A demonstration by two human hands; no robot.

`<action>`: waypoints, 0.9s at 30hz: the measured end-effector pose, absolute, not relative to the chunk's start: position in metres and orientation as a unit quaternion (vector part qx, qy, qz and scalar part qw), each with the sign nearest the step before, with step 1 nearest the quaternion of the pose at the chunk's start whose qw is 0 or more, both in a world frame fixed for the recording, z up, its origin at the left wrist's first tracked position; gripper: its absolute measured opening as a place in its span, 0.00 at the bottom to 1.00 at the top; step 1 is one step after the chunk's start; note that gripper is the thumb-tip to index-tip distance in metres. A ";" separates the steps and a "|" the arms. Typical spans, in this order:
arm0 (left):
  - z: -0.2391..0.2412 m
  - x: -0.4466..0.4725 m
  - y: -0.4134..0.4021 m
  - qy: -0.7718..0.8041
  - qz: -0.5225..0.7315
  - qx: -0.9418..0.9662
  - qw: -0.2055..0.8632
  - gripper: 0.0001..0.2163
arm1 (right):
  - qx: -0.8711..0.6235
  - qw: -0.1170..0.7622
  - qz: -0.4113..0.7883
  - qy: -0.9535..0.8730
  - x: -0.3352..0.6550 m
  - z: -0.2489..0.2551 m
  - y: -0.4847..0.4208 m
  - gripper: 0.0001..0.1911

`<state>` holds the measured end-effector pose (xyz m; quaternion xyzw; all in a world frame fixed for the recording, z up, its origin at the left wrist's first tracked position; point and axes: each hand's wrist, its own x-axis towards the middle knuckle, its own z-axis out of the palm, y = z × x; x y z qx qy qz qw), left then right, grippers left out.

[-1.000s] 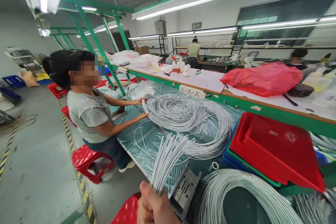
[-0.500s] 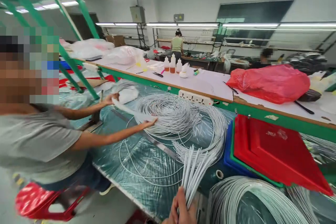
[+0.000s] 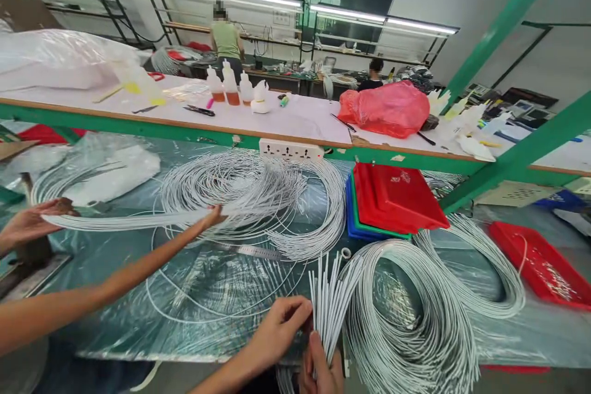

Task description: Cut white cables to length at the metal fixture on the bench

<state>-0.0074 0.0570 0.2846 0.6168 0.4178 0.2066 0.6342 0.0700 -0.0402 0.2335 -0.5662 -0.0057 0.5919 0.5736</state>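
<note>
Near the front edge of the table, my right hand (image 3: 325,372) is closed around an upright bundle of thin white cables (image 3: 329,301), whose loose ends fan out at the top. My left hand (image 3: 284,329) reaches in from the lower left. Its thumb and fingers are pinched together at the bundle's left edge; what lies between them, if anything, is hidden. Just right of the bundle lies a large coil of white cable (image 3: 420,308). A metal ruler (image 3: 256,251) and a small white ring (image 3: 346,253) are behind my hands.
On the left, a co-worker's arms (image 3: 115,280) stretch a strip of white cables (image 3: 133,220) over more coils (image 3: 221,184). Stacked red, green and blue trays (image 3: 392,197) stand behind my coil. A power strip (image 3: 290,149) borders the shelf. A red tray (image 3: 545,265) holds small parts.
The view has swung right. My left hand has come into view beside the bundle, which my right hand still grips. The co-worker still holds the strip of cables.
</note>
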 end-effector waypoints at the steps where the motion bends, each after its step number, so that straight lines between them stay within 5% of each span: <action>1: 0.284 -0.003 0.048 0.430 0.228 0.611 0.625 0.22 | -0.574 0.563 0.594 -0.013 0.072 0.235 -0.045 0.33; 12: 0.287 0.018 -0.043 0.573 0.388 0.485 0.535 0.17 | -0.582 0.499 0.629 -0.129 0.100 0.225 -0.107 0.31; 20: 0.291 0.026 -0.083 0.558 0.479 0.438 0.518 0.19 | -0.657 0.506 0.517 -0.212 0.105 0.214 -0.118 0.27; 27: 0.303 -0.012 -0.078 0.483 0.596 0.221 0.603 0.23 | -0.525 0.531 0.656 -0.113 0.122 0.214 -0.089 0.32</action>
